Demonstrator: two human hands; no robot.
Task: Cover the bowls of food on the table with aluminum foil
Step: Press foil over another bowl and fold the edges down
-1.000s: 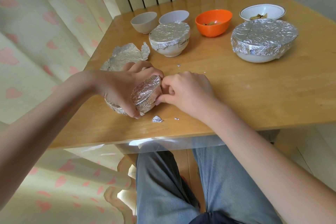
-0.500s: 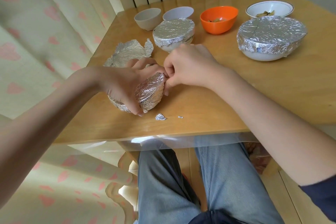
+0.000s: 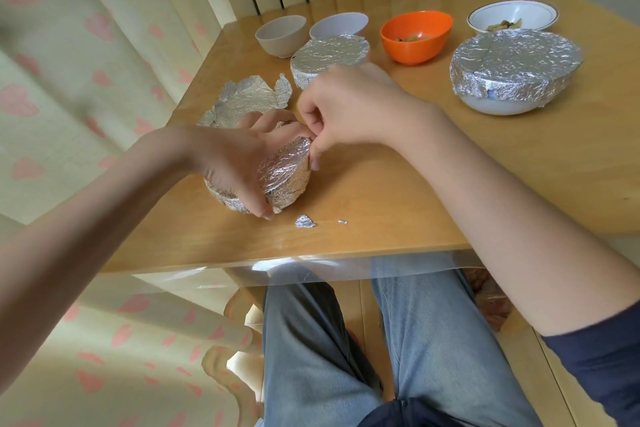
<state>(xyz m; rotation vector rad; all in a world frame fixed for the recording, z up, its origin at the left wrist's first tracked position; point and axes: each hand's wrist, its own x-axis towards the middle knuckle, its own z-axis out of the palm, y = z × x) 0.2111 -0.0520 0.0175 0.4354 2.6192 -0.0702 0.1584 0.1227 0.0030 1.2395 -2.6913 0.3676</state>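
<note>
My left hand (image 3: 239,163) grips a small foil-wrapped bowl (image 3: 285,178) tilted on its side near the table's front left. My right hand (image 3: 346,107) pinches the foil at the bowl's upper rim. A loose crumpled foil sheet (image 3: 242,99) lies just behind. Two covered bowls stand further back: a small one (image 3: 329,57) and a large white one (image 3: 512,68). An orange bowl (image 3: 415,36) and a white rimmed bowl (image 3: 512,15) hold food uncovered.
Two uncovered small bowls, beige (image 3: 282,35) and white (image 3: 337,24), stand at the back left. Foil scraps (image 3: 304,221) lie near the front edge of the wooden table (image 3: 450,191). A curtain hangs left; my knees are under the table.
My right hand has moved from the bowl's right side up to its upper rim and now pinches the foil there. My left hand keeps holding the tilted bowl.
</note>
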